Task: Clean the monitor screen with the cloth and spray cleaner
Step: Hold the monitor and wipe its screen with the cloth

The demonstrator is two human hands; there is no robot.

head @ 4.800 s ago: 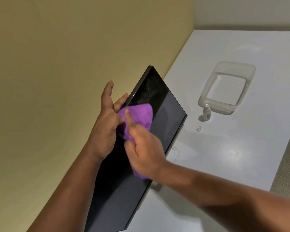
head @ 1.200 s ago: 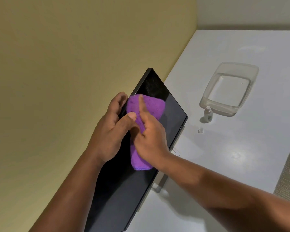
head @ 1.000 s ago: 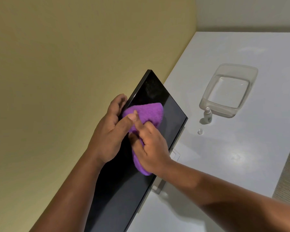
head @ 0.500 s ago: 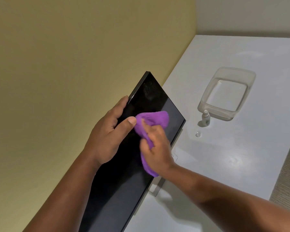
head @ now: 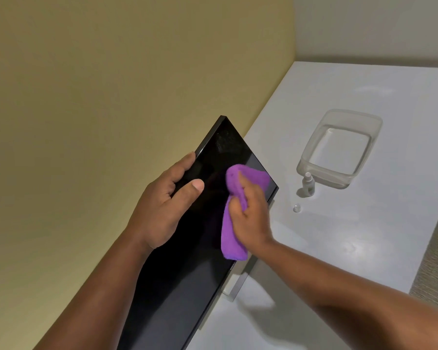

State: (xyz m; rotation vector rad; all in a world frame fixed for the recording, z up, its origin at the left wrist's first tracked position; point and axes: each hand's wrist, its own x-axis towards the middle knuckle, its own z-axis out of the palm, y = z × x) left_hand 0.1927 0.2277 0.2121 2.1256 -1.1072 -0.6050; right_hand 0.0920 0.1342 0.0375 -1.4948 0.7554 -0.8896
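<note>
Right hand [head: 250,218] is bunched around the purple cloth [head: 234,215], pressing it onto the black monitor screen [head: 187,274] by its lower edge. Just beside it, left hand [head: 162,205] clamps the monitor's top edge, thumb on the glass. Beyond the cloth, well apart on the white table [head: 352,243], stand the small spray bottle [head: 308,184] and a clear tub [head: 339,147].

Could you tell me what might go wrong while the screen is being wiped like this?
The left hand steadies the monitor with its thumb on the glass, so it may leave fresh fingerprints. A hazy smudge near the top corner lies beyond the cloth under the right hand and may be missed. Hard wiping might rock the monitor.
</note>
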